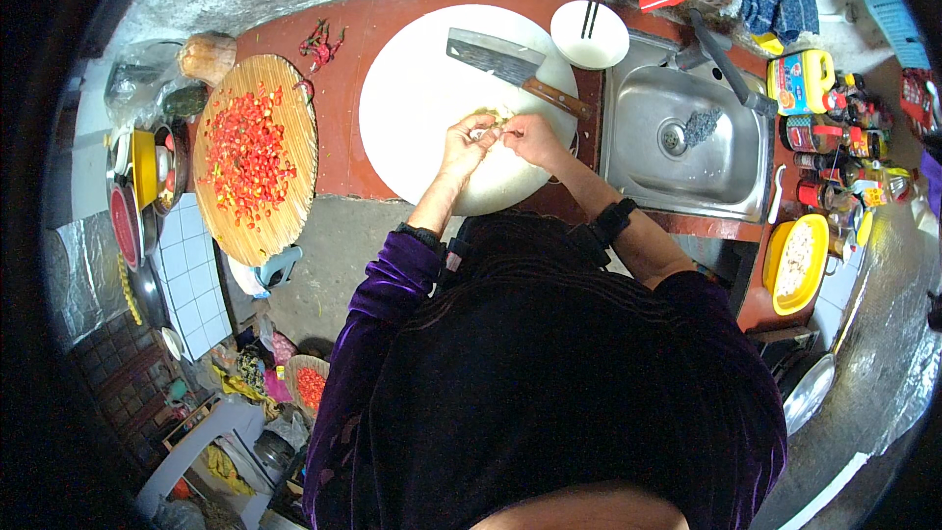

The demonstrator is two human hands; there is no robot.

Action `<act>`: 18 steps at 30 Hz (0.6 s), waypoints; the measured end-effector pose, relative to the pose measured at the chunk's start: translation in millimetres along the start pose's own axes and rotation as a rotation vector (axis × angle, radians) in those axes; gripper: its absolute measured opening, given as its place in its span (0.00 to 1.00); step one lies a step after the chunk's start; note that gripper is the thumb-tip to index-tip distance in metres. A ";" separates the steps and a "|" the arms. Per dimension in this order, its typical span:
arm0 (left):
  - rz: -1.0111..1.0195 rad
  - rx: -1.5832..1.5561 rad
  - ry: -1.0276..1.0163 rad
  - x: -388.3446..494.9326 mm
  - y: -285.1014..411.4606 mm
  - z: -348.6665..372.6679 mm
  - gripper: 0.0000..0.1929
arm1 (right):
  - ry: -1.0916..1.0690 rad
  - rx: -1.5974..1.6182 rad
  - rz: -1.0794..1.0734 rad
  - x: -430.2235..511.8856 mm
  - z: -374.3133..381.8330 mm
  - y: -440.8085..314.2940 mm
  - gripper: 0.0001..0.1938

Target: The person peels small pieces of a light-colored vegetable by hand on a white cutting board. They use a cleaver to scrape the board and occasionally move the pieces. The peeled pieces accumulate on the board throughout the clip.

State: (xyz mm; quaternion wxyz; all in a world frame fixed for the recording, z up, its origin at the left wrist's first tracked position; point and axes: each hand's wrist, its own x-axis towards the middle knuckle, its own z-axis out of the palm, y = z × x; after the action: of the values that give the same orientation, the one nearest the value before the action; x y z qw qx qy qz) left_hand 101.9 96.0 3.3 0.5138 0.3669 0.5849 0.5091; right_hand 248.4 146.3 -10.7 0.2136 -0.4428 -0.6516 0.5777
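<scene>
Over the lower right part of a large round white cutting board (412, 96), my left hand (469, 143) and my right hand (531, 138) meet at the fingertips. Between them is a small pale piece, perhaps a garlic clove; the fingers partly hide it. Pale bits (502, 113) lie just beyond the fingertips on the board. A cleaver with a wooden handle (556, 97) rests flat above my hands, its dark blade (491, 55) pointing to the upper left. A white bowl (607, 51) with dark chopsticks (591, 11) across it stands beside the board's upper right edge.
Left of the board, a round woven tray (254, 250) holds chopped red chillies, with whole dried chillies (321, 46) nearby. A steel sink (688, 184) with a faucet (725, 70) lies to the right. Beyond are several bottles (802, 134) and a yellow basin (774, 265) of pale pieces.
</scene>
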 end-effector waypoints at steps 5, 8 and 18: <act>-0.183 -0.049 -0.008 1.6 4.0 -2.9 0.02 | 0.067 0.161 0.057 1.8 9.3 9.5 0.05; -0.231 -0.134 0.012 0.0 4.1 -3.6 0.03 | 0.080 0.152 0.051 3.0 11.2 14.2 0.06; -0.191 -0.301 0.102 -1.0 0.5 0.8 0.04 | 0.099 0.355 0.078 -2.3 10.9 -2.2 0.07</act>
State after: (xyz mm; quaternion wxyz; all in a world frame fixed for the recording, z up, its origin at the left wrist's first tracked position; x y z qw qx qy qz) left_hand 102.8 95.4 4.0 0.5784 0.2025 0.5597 0.5579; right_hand 240.3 138.4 -10.8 0.2975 -0.4508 -0.5105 0.6691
